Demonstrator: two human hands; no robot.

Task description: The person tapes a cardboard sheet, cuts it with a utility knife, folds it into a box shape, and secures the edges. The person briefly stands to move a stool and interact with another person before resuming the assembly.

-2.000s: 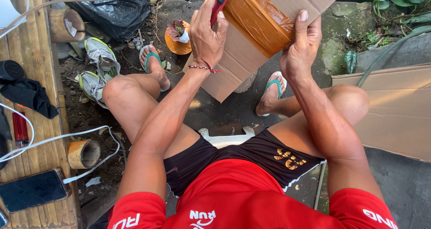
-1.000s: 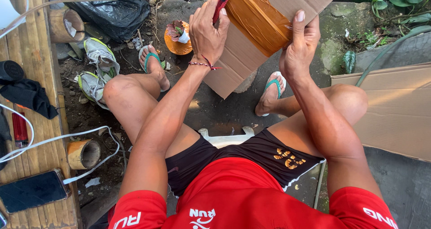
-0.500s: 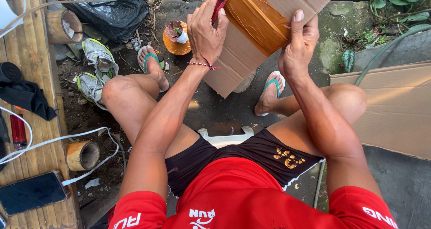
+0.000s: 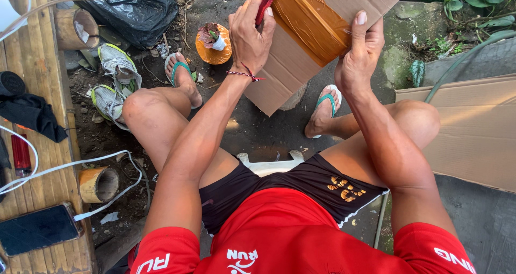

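Note:
A brown cardboard box (image 4: 290, 70) with a wide band of shiny brown tape (image 4: 303, 21) is held up above my knees. My left hand (image 4: 250, 35) grips a red-handled tool (image 4: 267, 0) pressed against the box's taped upper edge. My right hand (image 4: 357, 56) clasps the box's right side, thumb lying up along the cardboard. I sit on a white stool (image 4: 269, 164), feet in green flip-flops on the ground.
A wooden bench (image 4: 37, 145) on the left carries a dark phone (image 4: 37, 228), a red lighter (image 4: 21, 156), black cloth and white cables. Grey shoes (image 4: 115, 78), a black plastic bag (image 4: 121, 11), a small potted plant (image 4: 213, 43) and a flat cardboard sheet (image 4: 473, 129) lie around.
Both hands and the box stay almost where they were; the left hand with the red tool has shifted only slightly along the taped edge.

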